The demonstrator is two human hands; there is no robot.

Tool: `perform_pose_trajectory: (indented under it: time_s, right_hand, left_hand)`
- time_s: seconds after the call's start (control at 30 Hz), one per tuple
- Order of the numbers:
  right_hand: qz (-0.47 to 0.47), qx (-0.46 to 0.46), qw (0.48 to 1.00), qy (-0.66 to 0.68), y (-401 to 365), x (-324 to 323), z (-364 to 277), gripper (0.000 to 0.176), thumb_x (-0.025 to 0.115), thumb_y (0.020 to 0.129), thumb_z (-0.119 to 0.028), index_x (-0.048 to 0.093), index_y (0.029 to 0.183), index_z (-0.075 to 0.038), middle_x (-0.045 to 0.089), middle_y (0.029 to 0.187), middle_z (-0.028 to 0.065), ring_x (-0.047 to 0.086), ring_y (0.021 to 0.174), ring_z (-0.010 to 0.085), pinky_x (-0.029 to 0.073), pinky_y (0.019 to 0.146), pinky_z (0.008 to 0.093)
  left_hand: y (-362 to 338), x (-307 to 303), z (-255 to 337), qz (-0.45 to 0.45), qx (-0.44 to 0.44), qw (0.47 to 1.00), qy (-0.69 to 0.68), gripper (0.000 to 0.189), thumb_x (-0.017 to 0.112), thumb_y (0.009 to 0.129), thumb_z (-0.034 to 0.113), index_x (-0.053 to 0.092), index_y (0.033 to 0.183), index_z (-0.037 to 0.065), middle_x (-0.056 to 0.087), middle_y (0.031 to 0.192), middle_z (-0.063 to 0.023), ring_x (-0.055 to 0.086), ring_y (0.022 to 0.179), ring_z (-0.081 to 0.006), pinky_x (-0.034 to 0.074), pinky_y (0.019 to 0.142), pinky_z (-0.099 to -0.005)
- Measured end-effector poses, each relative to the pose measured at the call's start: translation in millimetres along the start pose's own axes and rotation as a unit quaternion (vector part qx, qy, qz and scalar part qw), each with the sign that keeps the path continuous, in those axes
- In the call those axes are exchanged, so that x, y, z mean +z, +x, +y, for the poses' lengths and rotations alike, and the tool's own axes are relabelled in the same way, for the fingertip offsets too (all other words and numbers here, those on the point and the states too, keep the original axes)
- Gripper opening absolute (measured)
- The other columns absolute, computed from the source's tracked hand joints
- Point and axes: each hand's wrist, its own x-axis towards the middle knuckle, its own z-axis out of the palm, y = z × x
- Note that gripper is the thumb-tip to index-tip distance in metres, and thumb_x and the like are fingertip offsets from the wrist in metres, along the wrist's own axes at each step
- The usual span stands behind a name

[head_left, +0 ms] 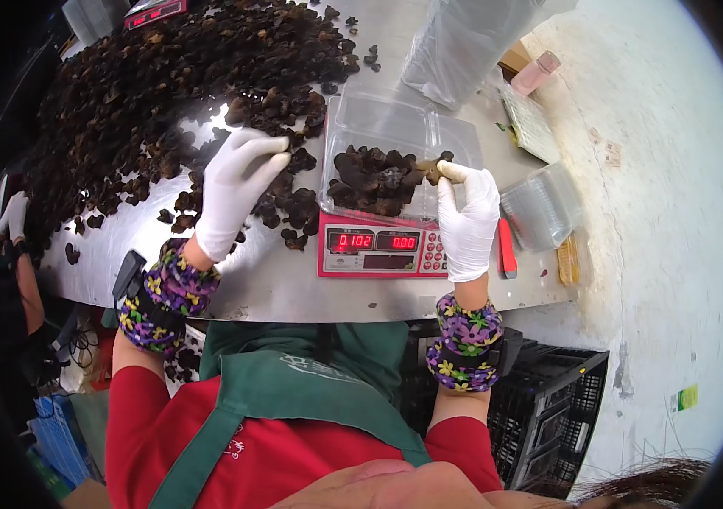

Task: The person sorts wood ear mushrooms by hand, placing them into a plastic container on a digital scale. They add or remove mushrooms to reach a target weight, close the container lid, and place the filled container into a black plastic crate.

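My right hand (469,219), in a white glove, pinches a brownish piece of wood ear mushroom (431,170) at the right side of a clear plastic box (455,136). Inside the box lies a heap of dark wood ear mushrooms (376,180). The box, its lid folded back, rests on a red digital scale (382,261) reading 0.102 and 0.00. My left hand (238,188), also gloved, hovers left of the scale over loose mushrooms, thumb and forefinger tips brought close together. Dark pieces behind those tips hide what they hold, if anything.
A large pile of wood ear mushrooms (166,76) spreads over the metal table (285,293). Stacked clear boxes (542,205) and a red-handled tool (506,248) lie right of the scale. A plastic bag (463,47) stands behind. Another person's gloved hand (15,214) is far left.
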Motion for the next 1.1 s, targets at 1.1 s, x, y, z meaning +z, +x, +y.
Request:
perform_pose_trajectory:
  time_s: [1.1]
  right_hand:
    - [-0.093, 0.298, 0.830, 0.462, -92, 21, -113, 0.047, 0.067, 0.094, -0.003, 0.052, 0.139, -0.002, 0.060, 0.126, 0.0074, 0.059, 0.110, 0.0149, 0.048, 0.098, 0.0300]
  left_hand:
    - [-88, 21, 78, -0.143, -0.365, 0.805, -0.445, 0.024, 0.073, 0.094, 0.008, 0.060, 0.113, 0.003, 0.070, 0.105, -0.0050, 0.066, 0.094, -0.0106, 0.054, 0.084, -0.0267]
